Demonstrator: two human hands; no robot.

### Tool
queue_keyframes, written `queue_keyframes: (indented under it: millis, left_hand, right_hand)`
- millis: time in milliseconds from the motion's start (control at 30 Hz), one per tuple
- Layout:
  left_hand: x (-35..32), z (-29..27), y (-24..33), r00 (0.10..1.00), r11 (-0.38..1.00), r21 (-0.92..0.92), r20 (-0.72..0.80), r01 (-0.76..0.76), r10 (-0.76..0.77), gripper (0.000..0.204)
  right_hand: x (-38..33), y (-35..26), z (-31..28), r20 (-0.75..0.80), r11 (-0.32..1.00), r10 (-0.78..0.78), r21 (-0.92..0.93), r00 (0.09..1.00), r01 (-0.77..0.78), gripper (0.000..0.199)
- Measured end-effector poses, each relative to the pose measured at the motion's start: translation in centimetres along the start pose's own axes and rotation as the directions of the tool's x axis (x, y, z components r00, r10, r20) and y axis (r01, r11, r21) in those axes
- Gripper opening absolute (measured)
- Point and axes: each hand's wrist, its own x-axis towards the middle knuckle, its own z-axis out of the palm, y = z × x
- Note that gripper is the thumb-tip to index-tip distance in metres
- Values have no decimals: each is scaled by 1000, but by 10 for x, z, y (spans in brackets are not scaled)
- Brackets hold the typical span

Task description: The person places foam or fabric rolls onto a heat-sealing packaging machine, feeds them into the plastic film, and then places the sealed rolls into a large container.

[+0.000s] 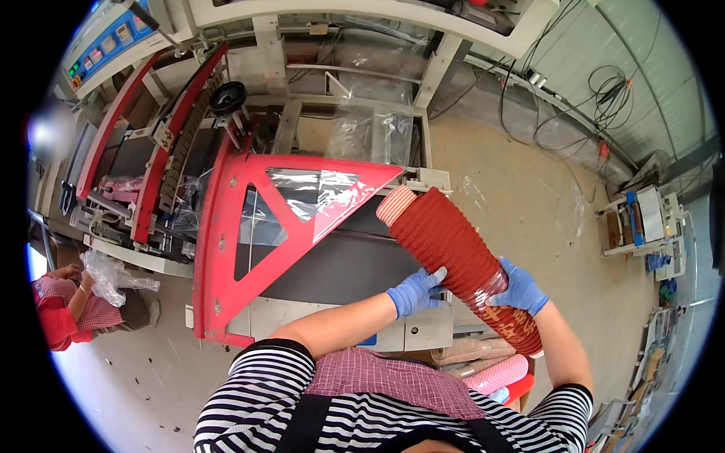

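Observation:
A long stack of dark red paper cups (445, 238) in a clear plastic sleeve lies slanted across the right end of a dark conveyor belt (332, 264). My left hand (415, 291), in a blue glove, grips the stack's lower left side. From the right, my right hand (519, 288), also gloved in blue, holds the same stack where the plastic bunches. The stack's lower end (521, 332), with a printed pattern, points toward me. Its pale upper end (394, 204) rests by the red triangular frame (302, 219), which has clear film (317, 189) stretched over it.
The packing machine has red guide rails (162, 151) and a control panel (106, 45) at the far left. A seated person in red (64, 309) handles clear plastic bags (109, 275) at left. More wrapped stacks (491, 370) lie below the belt. Cables (612, 90) run along the right wall.

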Motion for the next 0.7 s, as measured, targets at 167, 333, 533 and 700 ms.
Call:
queue_keyframes:
  millis: [167,333,533,700]
  left_hand:
    - [36,-17,-7,995,988,-148,-83,50,-63,81]
    - [38,-19,6,982,973,-229,-185,-18,-25,75]
    - [37,-34,12,986,961,-265,-161,-82,40,71]
    - [19,-58,45,901,999,10,-433,32,-24,44]
  right_hand:
    - [57,52,-2,136,992,60,-117,989,-44,106]
    - [104,49,-13,230,995,88,-69,969,-74,99]
    - [148,46,-25,293,986,50,-170,955,0,100]
    - [175,26,-38,383,982,84,-188,920,-12,98]
